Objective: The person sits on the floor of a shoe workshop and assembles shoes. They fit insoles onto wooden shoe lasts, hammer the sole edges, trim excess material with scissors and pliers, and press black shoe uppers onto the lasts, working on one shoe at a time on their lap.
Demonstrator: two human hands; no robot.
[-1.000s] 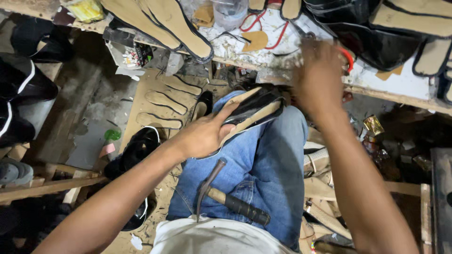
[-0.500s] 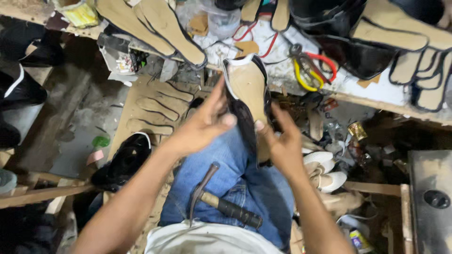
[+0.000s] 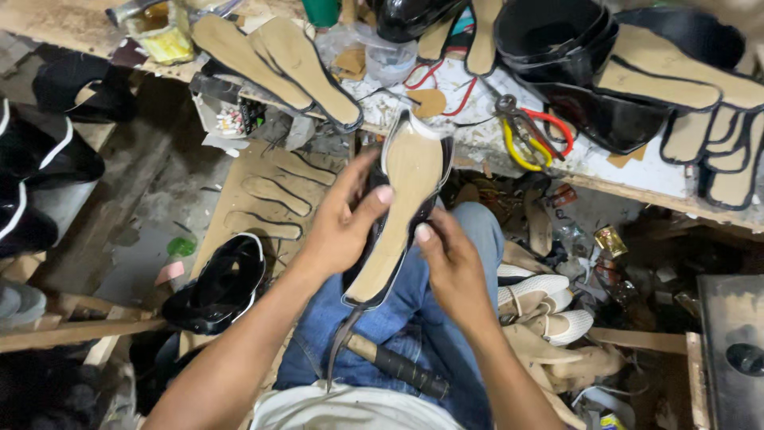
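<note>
Both our hands have drawn in since half a second back, and the shoe sole now stands steeper over our lap, tan insole facing up at us. Our left hand clamps its near edge, thumb pressed on the insole and fingers wrapped behind, likely to keep it steady. Our right hand pinches the opposite edge lower down, thumb tip on the dark rim, so the piece is braced from both sides. A hammer lies across our jeans, within easy reach. On the bench beyond, red and yellow pliers rest beside stacked insoles. Below right, a small gold crumpled wrapper sits among scraps, and a yellow-filled jar stands top left.
</note>
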